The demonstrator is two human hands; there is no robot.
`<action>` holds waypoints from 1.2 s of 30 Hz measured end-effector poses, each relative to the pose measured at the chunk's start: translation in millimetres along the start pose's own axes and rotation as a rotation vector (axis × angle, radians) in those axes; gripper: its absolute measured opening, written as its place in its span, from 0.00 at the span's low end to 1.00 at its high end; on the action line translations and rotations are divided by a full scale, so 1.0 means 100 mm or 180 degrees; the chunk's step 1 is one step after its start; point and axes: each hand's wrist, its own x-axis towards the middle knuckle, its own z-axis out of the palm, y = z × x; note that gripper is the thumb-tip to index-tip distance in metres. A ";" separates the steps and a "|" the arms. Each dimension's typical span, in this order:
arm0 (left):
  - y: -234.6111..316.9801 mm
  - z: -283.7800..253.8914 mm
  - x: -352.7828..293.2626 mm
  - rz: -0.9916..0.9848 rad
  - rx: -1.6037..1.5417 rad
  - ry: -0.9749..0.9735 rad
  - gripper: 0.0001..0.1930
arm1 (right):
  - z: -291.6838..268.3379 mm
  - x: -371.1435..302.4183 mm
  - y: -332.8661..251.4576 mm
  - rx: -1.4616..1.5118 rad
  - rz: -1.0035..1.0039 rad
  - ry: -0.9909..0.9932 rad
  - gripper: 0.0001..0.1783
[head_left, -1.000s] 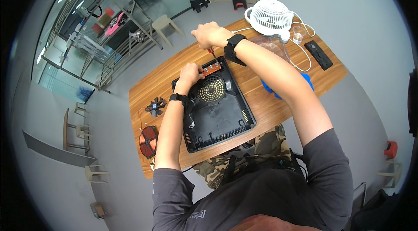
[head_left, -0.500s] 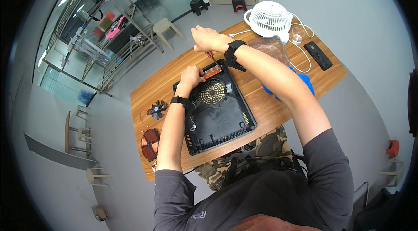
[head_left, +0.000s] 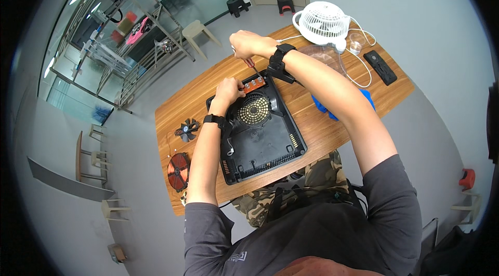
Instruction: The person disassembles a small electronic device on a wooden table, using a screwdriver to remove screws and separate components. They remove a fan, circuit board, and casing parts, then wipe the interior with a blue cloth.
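Note:
A black plastic appliance housing with a round vent grille lies on the wooden table in front of me. At its far end sits an orange circuit board with several round silvery parts. My left hand is closed at the left end of this board, its fingertips partly hidden. Above the board's right end, my right hand is closed round the red handle of a screwdriver. The screwdriver's shaft slants down to the far right corner of the board, where its tip is too small to make out.
Left of the housing lie a black fan and a copper-coloured coil. A white fan with its cable, a clear tray, a small clear cup, a black strip-shaped part and a blue cloth are on the right.
My right hand has turned a little on the screwdriver and shifted slightly, the wrist rolling with it. My left hand and the housing stay where they were.

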 end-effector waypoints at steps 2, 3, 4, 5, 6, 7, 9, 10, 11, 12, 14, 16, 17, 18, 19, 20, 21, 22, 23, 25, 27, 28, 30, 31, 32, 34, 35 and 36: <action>-0.02 0.01 -0.01 0.0000 -0.0006 0.0010 0.18 | 0.03 0.03 -0.02 -0.0210 -0.0054 -0.0098 0.14; -0.03 0.02 -0.01 -0.0001 0.0003 0.0018 0.18 | 0.07 0.04 -0.01 -0.0316 -0.0073 -0.0146 0.14; -0.04 0.03 0.00 -0.0003 0.0012 0.0027 0.18 | 0.13 0.03 0.00 -0.0331 -0.0097 0.0266 0.15; -0.04 0.04 0.00 -0.0005 0.0022 0.0036 0.18 | 0.21 -0.01 0.02 -0.0345 -0.0124 0.0679 0.16; -0.05 0.05 0.01 0.0003 0.0011 0.0039 0.18 | 0.24 -0.05 0.02 -0.0358 -0.0150 0.1095 0.16; -0.06 0.06 0.01 0.0010 0.0001 0.0042 0.18 | 0.23 -0.07 0.03 -0.0570 -0.0149 0.1165 0.16; -0.08 0.08 0.02 0.0016 -0.0020 0.0049 0.18 | 0.21 -0.09 0.04 -0.0988 -0.0143 0.1307 0.17; -0.08 0.09 0.03 0.0015 -0.0030 0.0053 0.18 | 0.18 -0.08 0.04 -0.1112 -0.0130 0.1163 0.18; -0.09 0.10 0.04 0.0013 -0.0041 0.0058 0.18 | 0.15 -0.06 0.04 -0.1235 -0.0116 0.1018 0.19; -0.08 0.09 0.04 0.0003 -0.0044 0.0052 0.18 | 0.13 -0.04 0.05 -0.1358 -0.0097 0.0875 0.20; -0.06 0.07 0.03 -0.0016 -0.0052 0.0040 0.18 | 0.17 -0.04 0.08 -0.1128 -0.0067 0.1037 0.20; -0.07 0.07 0.02 -0.0025 -0.0046 0.0041 0.18 | 0.18 -0.05 0.08 -0.0852 -0.0071 0.1092 0.20; -0.08 0.07 0.02 -0.0029 -0.0043 0.0041 0.17 | 0.19 -0.06 0.09 -0.0693 -0.0079 0.1070 0.20; -0.06 0.06 0.02 -0.0019 -0.0052 0.0037 0.17 | 0.19 -0.07 0.11 -0.0532 -0.0078 0.1045 0.20; -0.05 0.06 0.02 -0.0008 -0.0062 0.0033 0.17 | 0.20 -0.07 0.12 -0.0524 -0.0125 0.1038 0.20; -0.04 0.05 0.02 0.0003 -0.0071 0.0029 0.18 | 0.20 -0.07 0.13 -0.0516 -0.0170 0.1030 0.20; -0.06 0.06 0.03 -0.0011 -0.0065 0.0003 0.18 | 0.20 -0.07 0.13 -0.0501 -0.0224 0.1017 0.19; -0.08 0.07 0.03 -0.0025 -0.0058 -0.0024 0.18 | 0.19 -0.06 0.12 -0.0507 -0.0229 0.0857 0.19; -0.09 0.08 0.03 -0.0040 -0.0051 -0.0050 0.19 | 0.17 -0.04 0.11 -0.0513 -0.0235 0.0696 0.18; -0.09 0.08 0.02 0.0022 -0.0064 0.0028 0.18 | 0.13 -0.06 0.07 -0.0396 -0.0244 0.0639 0.17; -0.10 0.08 0.01 0.0053 -0.0067 0.0070 0.18 | 0.15 -0.10 0.02 -0.0136 -0.0271 0.0845 0.17; -0.10 0.09 0.01 0.0053 -0.0062 0.0071 0.18 | 0.17 -0.08 0.02 -0.0134 -0.0279 0.0930 0.17; -0.09 0.09 0.02 0.0057 -0.0047 0.0070 0.18 | 0.25 0.00 0.05 -0.0130 -0.0286 0.1104 0.17; -0.07 0.09 0.04 0.0062 -0.0030 0.0067 0.18 | 0.29 0.06 0.09 -0.0128 -0.0252 0.1105 0.17; -0.05 0.08 0.05 0.0070 -0.0013 0.0064 0.18 | 0.33 0.12 0.14 -0.0126 -0.0215 0.1107 0.18; -0.10 0.11 0.06 0.0062 -0.0032 0.0075 0.18 | 0.36 0.14 0.12 -0.0227 -0.0267 0.1269 0.18; -0.12 0.12 0.06 0.0063 -0.0041 0.0081 0.18 | 0.39 0.12 0.12 -0.0336 -0.0335 0.1445 0.19; -0.13 0.12 0.06 0.0067 -0.0044 0.0077 0.18 | 0.40 0.08 0.10 -0.0450 -0.0401 0.1614 0.19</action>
